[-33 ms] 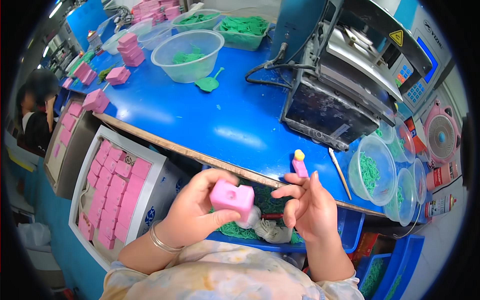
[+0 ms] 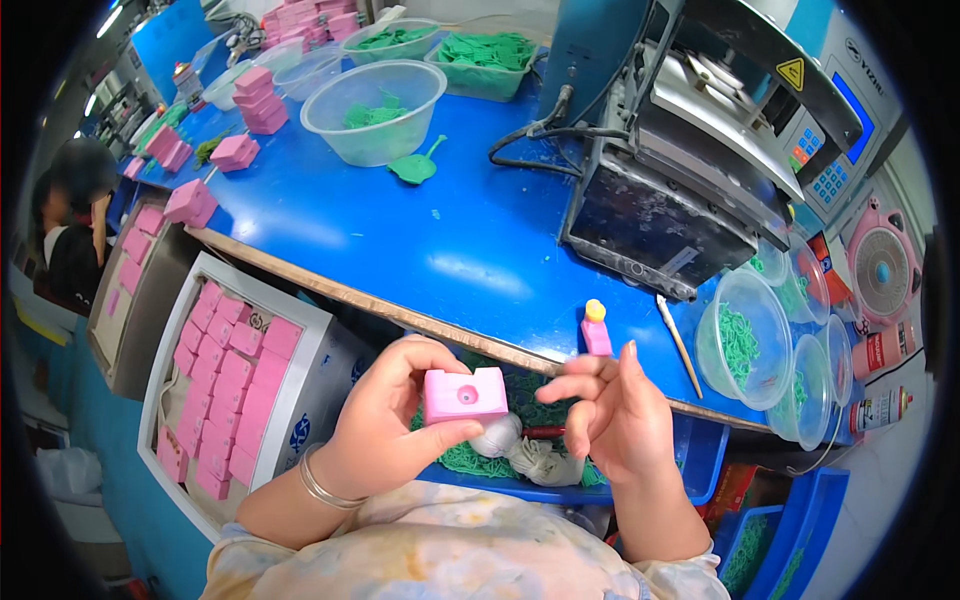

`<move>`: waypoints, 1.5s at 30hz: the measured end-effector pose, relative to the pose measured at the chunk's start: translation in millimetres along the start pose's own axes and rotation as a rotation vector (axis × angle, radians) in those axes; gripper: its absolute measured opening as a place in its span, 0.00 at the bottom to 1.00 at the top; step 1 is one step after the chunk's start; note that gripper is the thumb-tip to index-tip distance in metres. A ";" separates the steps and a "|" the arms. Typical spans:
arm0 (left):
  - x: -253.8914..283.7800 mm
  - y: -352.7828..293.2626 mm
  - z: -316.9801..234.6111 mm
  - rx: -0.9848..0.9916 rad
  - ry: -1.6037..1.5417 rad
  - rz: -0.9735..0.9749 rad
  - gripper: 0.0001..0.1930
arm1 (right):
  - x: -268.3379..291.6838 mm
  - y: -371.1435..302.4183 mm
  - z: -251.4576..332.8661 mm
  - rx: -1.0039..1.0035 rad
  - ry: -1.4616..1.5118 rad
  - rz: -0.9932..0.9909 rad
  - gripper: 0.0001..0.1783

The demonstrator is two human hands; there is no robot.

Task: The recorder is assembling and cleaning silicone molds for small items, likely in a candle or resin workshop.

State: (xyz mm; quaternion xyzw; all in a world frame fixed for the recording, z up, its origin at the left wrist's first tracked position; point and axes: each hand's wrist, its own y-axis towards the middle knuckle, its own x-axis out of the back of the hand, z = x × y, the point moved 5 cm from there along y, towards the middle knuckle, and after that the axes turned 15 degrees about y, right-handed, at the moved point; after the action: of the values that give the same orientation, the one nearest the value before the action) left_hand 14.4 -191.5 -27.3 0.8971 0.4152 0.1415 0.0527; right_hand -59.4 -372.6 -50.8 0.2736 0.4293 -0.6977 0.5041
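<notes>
A pink block (image 2: 484,403) is gripped in my left hand (image 2: 372,432), between the thumb below and the fingers behind. Its near face has a round hole, and a notch is cut into the top edge. My right hand (image 2: 635,430) is raised to the right of the block, palm turned inward, fingers loosely bent and apart, holding nothing. Just beyond its fingertips, near the table edge, stands a small pink piece with a yellow top (image 2: 595,330). Under both hands is a blue tray (image 2: 708,455) with green strands, white balls and a red-handled tool.
A white box (image 2: 325,335) of pink blocks stands at left. On the blue table (image 2: 400,265) are a clear bowl (image 2: 400,135), a green leaf-shaped piece (image 2: 412,168), a black press machine (image 2: 655,210) and a thin wooden stick (image 2: 682,350). Clear tubs (image 2: 745,380) with green strands sit at right.
My left hand has turned the pink block from a tilt to nearly level, so its holed face shows straight on. My right hand has hardly moved.
</notes>
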 end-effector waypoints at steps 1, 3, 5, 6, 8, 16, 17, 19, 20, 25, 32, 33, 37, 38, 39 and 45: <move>3.5 3.3 -5.6 -0.143 0.183 -0.094 0.25 | -3.3 3.9 -3.5 -0.126 0.032 0.271 0.26; 2.5 3.7 -14.4 -0.258 0.336 -0.176 0.24 | 0.1 -5.9 -17.1 -0.097 -0.046 0.256 0.25; -5.8 5.0 -27.8 -0.424 0.510 -0.286 0.24 | -6.1 -12.5 -35.3 -0.073 -0.075 0.362 0.22; -13.4 5.4 -32.5 -0.504 0.587 -0.238 0.25 | -15.3 -17.1 -42.2 -0.008 0.004 0.401 0.20; -31.4 1.1 -34.0 -0.560 0.588 -0.130 0.25 | -15.4 -22.2 -47.7 0.017 -0.161 0.381 0.20; -36.6 6.1 -7.4 -0.285 0.183 0.219 0.32 | -26.3 -30.2 -42.9 0.022 -0.247 0.359 0.18; -36.6 5.1 -7.1 -0.288 0.130 0.201 0.30 | -25.7 -30.9 -43.0 0.067 -0.329 0.403 0.20; -27.7 5.4 -7.0 -0.192 -0.154 0.161 0.30 | -19.7 -29.1 -42.8 0.164 -0.314 0.263 0.19; -22.0 5.8 -5.2 -0.103 -0.446 0.125 0.29 | -14.7 -28.3 -39.6 0.270 -0.301 0.114 0.19; -10.1 17.7 -2.0 0.059 -0.980 -0.057 0.28 | -9.6 -21.2 -78.0 -0.318 -0.139 0.129 0.11; -21.1 11.2 22.0 0.349 -1.015 0.053 0.28 | -15.5 -15.1 -52.8 0.299 -0.845 0.329 0.27; -23.0 9.5 23.4 0.326 -1.085 0.112 0.24 | -24.4 -15.1 -43.7 0.417 -0.882 0.390 0.30; -36.1 -1.1 29.7 0.463 -1.017 0.037 0.23 | -63.6 -4.8 -18.9 0.611 -1.099 0.477 0.28; -40.4 -0.4 27.7 0.468 -1.018 0.044 0.23 | -69.9 -4.0 -21.1 0.654 -1.215 0.588 0.24; -41.9 -1.0 28.9 0.529 -0.990 -0.019 0.23 | -73.9 -6.2 -24.9 0.694 -1.329 0.704 0.21; -35.6 -3.6 38.3 0.581 -0.931 -0.090 0.24 | -75.0 -18.8 -25.4 0.728 -1.418 0.761 0.15</move>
State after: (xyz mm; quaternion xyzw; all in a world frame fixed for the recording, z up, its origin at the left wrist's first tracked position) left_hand 1.2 -215.4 -72.1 0.8240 0.4078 -0.3933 -0.0130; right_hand -52.7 -312.9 4.1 0.0443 -0.3538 -0.5812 0.7315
